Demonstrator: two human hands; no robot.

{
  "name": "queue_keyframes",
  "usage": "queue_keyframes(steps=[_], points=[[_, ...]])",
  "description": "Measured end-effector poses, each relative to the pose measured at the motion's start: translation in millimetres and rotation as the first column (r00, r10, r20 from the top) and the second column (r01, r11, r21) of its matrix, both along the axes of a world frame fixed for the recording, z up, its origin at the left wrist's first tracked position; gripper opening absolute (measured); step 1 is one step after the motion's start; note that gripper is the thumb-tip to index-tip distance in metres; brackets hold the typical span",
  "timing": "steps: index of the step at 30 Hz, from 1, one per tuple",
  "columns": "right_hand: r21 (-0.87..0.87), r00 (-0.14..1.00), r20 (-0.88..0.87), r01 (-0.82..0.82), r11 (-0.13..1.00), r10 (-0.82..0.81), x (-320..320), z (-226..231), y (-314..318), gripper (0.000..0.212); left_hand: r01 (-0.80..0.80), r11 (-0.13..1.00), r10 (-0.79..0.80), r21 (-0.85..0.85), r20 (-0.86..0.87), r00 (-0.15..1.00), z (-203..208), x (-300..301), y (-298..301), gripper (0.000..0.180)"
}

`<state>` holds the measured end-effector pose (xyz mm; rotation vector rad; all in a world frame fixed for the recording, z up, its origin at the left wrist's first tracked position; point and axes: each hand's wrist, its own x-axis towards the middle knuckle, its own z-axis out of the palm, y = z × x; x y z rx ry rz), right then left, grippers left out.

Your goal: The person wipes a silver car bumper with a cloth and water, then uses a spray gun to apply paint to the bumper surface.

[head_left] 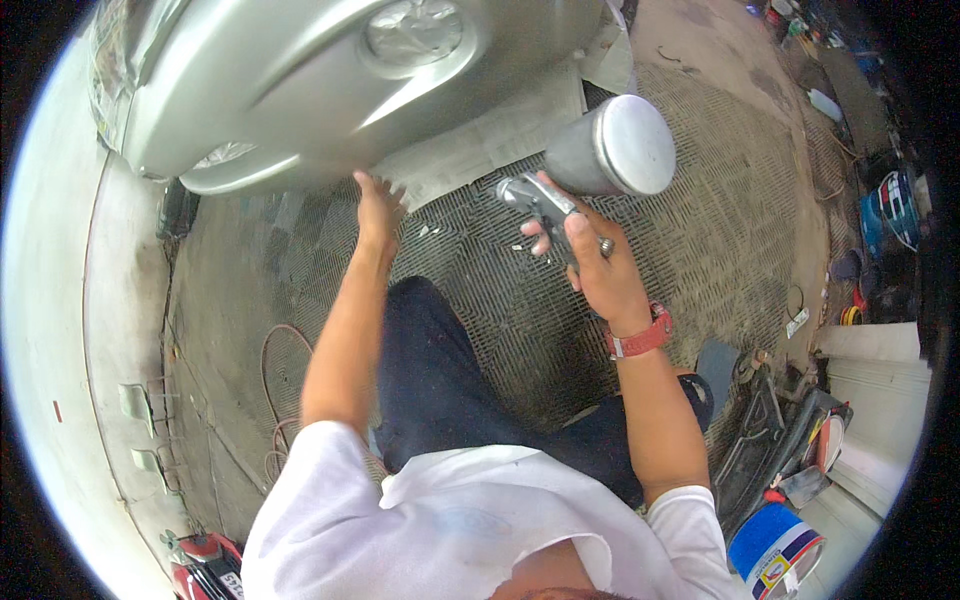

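Note:
My right hand (608,268) grips a paint spray gun (548,200) by its handle, fingers wrapped round it. On the gun sits a grey metal paint cup (638,146) with a round lid, tilted to the right. My left hand (380,208) holds nothing, its fingers apart, just below the lower edge of a silver car bumper (290,90). From this angle I cannot tell whether it touches the bumper. Crumpled masking covers a round recess (413,32) in the bumper. Pale masking sheet (480,150) hangs or lies under the bumper's edge.
A thin reddish hose (268,365) coils on the patterned floor at left, near the pale wall (60,300). Dark car parts (765,430) lie at right, with a blue paint bucket (762,535) below them. Another blue container (888,215) stands farther up the right side.

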<state>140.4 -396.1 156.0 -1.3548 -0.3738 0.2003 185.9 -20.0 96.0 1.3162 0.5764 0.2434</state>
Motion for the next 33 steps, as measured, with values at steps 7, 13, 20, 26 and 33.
queue_keyframes(steps=[7, 13, 20, 26, 33], points=[[-0.071, 1.0, -0.013, 0.018, 0.997, -0.019, -9, 11, 13, 0.061, 0.107, 0.583, 0.447, -0.806, 0.427, 0.786, 30, 106, -149, 0.111], [-0.041, 0.988, 0.076, 0.141, 0.989, -0.138, -21, 23, 5, 0.077, -0.415, 0.764, 0.574, -0.494, 0.226, 0.787, 69, 111, -123, 0.109], [-0.106, 0.991, 0.064, 0.124, 0.987, -0.118, -27, 24, 18, 0.081, -0.513, 0.699, 0.379, 0.498, 0.351, 0.856, 39, 106, -186, 0.095], [-0.103, 0.981, 0.059, 0.188, 0.977, -0.183, -31, 23, 20, 0.079, -0.538, 0.799, 0.439, 0.27, 0.349, 0.828, 29, 121, -196, 0.099], [-0.128, 0.986, 0.016, 0.168, 0.977, -0.168, -30, 25, 26, 0.073, -0.346, 0.918, 0.385, -0.194, 0.223, 0.896, 35, 97, -147, 0.111]])
